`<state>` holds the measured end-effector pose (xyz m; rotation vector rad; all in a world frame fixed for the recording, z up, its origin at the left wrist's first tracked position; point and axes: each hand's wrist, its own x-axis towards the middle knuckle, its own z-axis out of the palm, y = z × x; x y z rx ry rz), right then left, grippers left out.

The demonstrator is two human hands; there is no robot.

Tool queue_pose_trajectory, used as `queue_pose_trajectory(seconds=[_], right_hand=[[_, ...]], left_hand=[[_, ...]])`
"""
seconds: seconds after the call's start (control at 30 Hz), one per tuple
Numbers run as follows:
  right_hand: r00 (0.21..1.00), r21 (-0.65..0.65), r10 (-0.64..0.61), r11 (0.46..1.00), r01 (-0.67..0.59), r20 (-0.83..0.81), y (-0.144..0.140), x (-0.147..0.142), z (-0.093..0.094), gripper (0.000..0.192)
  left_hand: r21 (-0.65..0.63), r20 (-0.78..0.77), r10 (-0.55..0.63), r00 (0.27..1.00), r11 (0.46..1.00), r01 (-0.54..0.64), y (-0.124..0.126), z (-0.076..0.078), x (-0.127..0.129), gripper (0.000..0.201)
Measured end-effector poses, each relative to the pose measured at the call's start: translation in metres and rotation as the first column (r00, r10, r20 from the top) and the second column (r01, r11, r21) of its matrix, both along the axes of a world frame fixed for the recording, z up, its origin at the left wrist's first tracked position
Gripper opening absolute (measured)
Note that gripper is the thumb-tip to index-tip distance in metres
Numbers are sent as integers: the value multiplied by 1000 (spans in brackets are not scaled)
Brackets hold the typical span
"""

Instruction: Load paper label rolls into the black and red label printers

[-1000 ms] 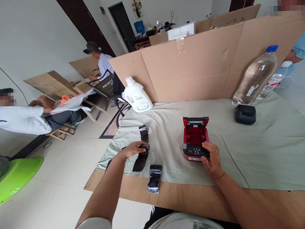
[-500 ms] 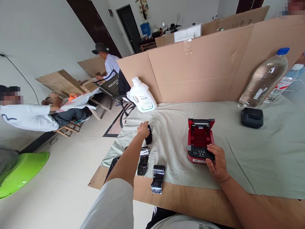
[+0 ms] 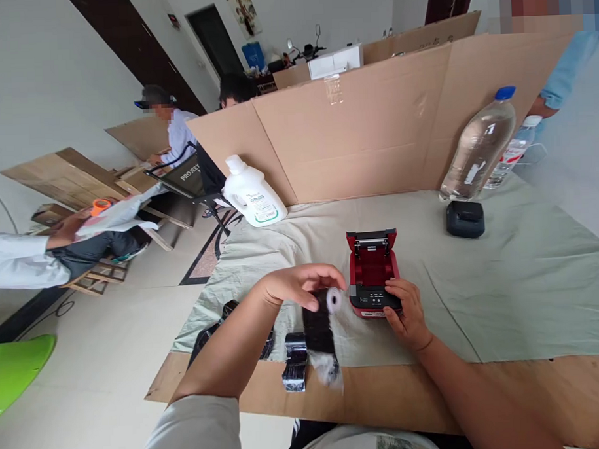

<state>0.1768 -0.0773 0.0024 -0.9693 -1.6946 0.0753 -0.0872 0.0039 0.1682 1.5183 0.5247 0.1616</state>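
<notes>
A small red and black printer (image 3: 374, 274) stands on the cloth with its lid raised, so its red inner compartment shows. My right hand (image 3: 407, 312) is closed around the printer's front right corner, thumb at the front and fingers over the top. In my left hand (image 3: 306, 286) is a black roll (image 3: 319, 328) with a pale core end, held between thumb and fingers just left of the printer. Its loose, crinkled tail hangs down, blurred. Below that wrist, another black roll (image 3: 295, 362) lies near the cloth's front edge. More black rolls are partly hidden by my left forearm.
A white jug (image 3: 255, 193) stands at the back left against a cardboard screen (image 3: 355, 137). At the back right are a large water bottle (image 3: 478, 146), a smaller bottle (image 3: 513, 155) and a black case (image 3: 465, 219). Other people sit at the left; another stands behind the screen's right end.
My left hand has picked up a black roll from the cloth's left side and brought it right and nearer, beside the printer. My right hand keeps its hold. The whole view has shifted.
</notes>
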Motion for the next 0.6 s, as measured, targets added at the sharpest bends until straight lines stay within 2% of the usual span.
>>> queue_pose_trajectory(seconds=[0.07,0.13,0.2,0.27,0.33,0.4,0.47,0.6], right_hand=[[1000,-1,-3,1000,3,6,0,0,1,31],[1000,0,-13,1000,13,6,-1,0,1,36],[1000,-2,-19,1000,19,0,-2,0,0,49],[999,-13,-39,999,39,-14,-2,-1,1,65],[998,-16,-61,998,61,-10,-2,-1,2,72],[998,4,-68,998,68,13,-1,-1,4,65],[998,35,-50,998,48,38,-1,0,6,52],[999,55,-20,998,17,46,-3,3,7,28]], left_hand=[[124,-10,13,1000,992,-12,-6,-4,32,46],[350,-105,139,985,932,-95,-2,-19,63,35],[597,-256,285,924,798,-81,6,-37,90,31],[748,-394,383,835,662,50,14,-52,109,29],[796,-480,425,767,579,177,19,-62,122,28],[800,-524,434,733,546,249,22,-67,129,28],[800,-535,427,729,535,273,24,-69,130,28],[830,-479,410,776,499,249,25,-69,126,27]])
